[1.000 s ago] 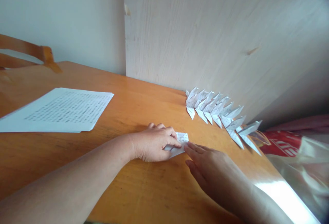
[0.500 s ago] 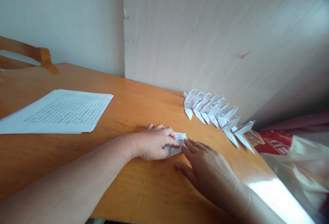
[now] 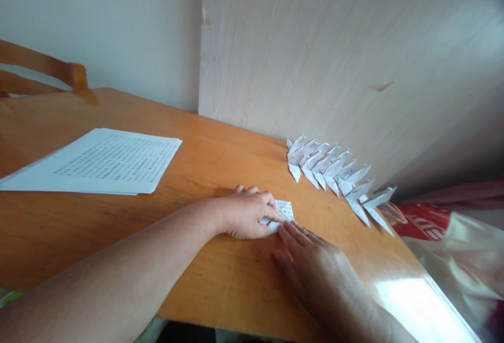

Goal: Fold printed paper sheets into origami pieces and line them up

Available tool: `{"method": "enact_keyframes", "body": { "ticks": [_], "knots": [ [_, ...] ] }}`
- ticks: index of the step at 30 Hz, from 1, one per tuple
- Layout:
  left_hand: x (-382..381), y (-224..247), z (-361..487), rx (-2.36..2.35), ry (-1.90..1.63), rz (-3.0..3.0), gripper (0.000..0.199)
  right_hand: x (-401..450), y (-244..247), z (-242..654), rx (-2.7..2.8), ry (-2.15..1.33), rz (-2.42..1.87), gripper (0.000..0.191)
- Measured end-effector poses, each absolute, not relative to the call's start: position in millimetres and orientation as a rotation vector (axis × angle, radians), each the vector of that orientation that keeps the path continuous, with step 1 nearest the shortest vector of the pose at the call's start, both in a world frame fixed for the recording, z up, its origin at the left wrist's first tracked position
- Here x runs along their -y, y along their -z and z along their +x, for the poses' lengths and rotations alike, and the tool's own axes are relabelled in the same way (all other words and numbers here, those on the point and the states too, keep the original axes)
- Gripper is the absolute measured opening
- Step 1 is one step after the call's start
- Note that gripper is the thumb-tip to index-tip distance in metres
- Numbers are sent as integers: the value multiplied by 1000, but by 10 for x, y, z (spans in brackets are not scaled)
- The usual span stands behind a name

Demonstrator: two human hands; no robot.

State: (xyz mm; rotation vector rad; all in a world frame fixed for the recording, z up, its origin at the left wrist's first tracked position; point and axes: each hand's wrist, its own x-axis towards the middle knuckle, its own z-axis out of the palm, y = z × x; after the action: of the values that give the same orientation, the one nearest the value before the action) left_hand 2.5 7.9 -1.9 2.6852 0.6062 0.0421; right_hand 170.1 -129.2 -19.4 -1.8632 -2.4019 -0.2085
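**Two bare hands press a small folded paper (image 3: 284, 207) onto a wooden table (image 3: 224, 290)**

The left hand (image 3: 250, 216) comes in from nine o'clock of the paper, its index finger laid over it and the other fingers bent; it pins the sheet down, though whether the thumb also pinches cannot be told. The right hand (image 3: 321, 264) reaches in from between four and five o'clock, fingers outstretched and together, tips touching the paper's near right part, grasping nothing.

Around them, a band of tabletop separates the paper from the row of folded pieces (image 3: 328, 165), which slants from twelve to three o'clock, ending beside the table's right edge. A wider stretch of wood runs toward ten o'clock, to a stack of printed sheets (image 3: 114, 156) well apart. The near edge crosses at six o'clock.

Farther out, a pale wood panel (image 3: 295, 49) meets the far edge at twelve, a chair (image 3: 80, 76) stands at ten, and a red bag (image 3: 431, 221) sits past the right edge at three.
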Motion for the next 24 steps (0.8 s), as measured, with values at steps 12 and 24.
{"method": "enact_keyframes", "body": {
  "ticks": [12,24],
  "knots": [
    [-88,32,22,-608,-47,2669,41,1342,152,1653,2297,106,-1866,37],
    [-138,58,35,-601,2,2630,46,1386,327,1680,2319,271,-1762,40]
  ]
}}
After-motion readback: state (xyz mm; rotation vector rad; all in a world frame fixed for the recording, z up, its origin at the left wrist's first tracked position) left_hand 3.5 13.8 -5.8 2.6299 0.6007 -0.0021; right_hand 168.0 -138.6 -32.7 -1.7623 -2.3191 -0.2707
